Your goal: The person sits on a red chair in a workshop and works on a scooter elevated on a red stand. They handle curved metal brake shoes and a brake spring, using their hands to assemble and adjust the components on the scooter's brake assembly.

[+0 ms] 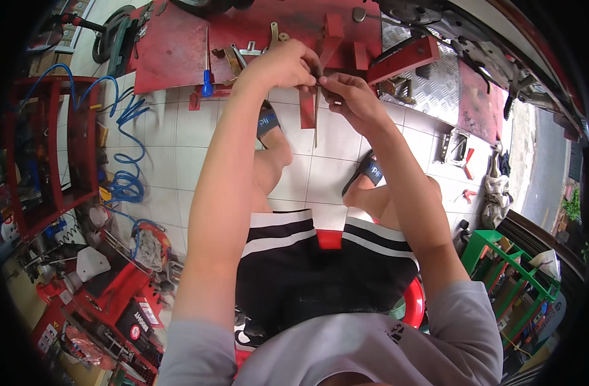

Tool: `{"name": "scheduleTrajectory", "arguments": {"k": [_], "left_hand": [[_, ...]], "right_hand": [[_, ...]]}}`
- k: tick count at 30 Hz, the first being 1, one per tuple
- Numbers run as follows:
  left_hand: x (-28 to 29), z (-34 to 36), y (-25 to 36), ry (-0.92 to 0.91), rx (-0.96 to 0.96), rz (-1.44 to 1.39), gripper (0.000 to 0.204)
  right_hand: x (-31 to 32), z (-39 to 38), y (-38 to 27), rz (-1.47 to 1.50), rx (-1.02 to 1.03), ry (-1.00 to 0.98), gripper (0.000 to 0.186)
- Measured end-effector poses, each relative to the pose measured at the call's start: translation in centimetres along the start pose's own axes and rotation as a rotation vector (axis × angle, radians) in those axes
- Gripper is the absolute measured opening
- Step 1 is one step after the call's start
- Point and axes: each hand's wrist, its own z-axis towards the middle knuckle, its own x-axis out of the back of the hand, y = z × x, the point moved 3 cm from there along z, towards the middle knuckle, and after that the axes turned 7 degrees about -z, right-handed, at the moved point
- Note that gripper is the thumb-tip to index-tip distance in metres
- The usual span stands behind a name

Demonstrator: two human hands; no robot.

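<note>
My left hand (pixel 288 66) and my right hand (pixel 349 96) meet above the front edge of a red metal work surface (pixel 169 45), their fingertips closed on a small dark piece whose shape is mostly hidden. A long thin metal rod (pixel 316 122) hangs upright below my fingers; how it joins the piece is unclear. To the left, a screwdriver with a blue handle (pixel 207 83) lies across the surface's edge, beside several flat metal parts (pixel 252 48). Red steel bars (pixel 402 58) stand to the right of my hands.
I sit on a red stool (pixel 415 303) over white tiles. Red shelving (pixel 53 154) with a coiled blue hose (pixel 124 186) is at left, red tool carts (pixel 88 296) lower left. A green rack (pixel 484 244) is at right, and a silver metal part (pixel 454 148) lies on the floor.
</note>
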Motion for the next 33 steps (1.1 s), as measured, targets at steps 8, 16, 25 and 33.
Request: {"name": "scheduleTrajectory", "arguments": {"k": [8,16,25,33], "left_hand": [[0.9,0.5,-1.4,0.06,0.144,0.151,0.028],[3.0,5.2,-9.2,0.403,0.39,0.388,0.025],[1.5,9.4,-10.3,0.475,0.232,0.222,0.018],[1.6,11.3,-11.5,0.46,0.231,0.235,0.031]], "right_hand": [[-1.3,2.7,1.7,0.113,-0.116,-0.027,0.018],[0.9,3.1,1.0,-0.129,0.013,0.154,0.022],[2.5,3.6,0.7,0.003,0.069,-0.035,0.047],[2.9,3.9,1.2,0.022,0.06,-0.05,0.06]]}}
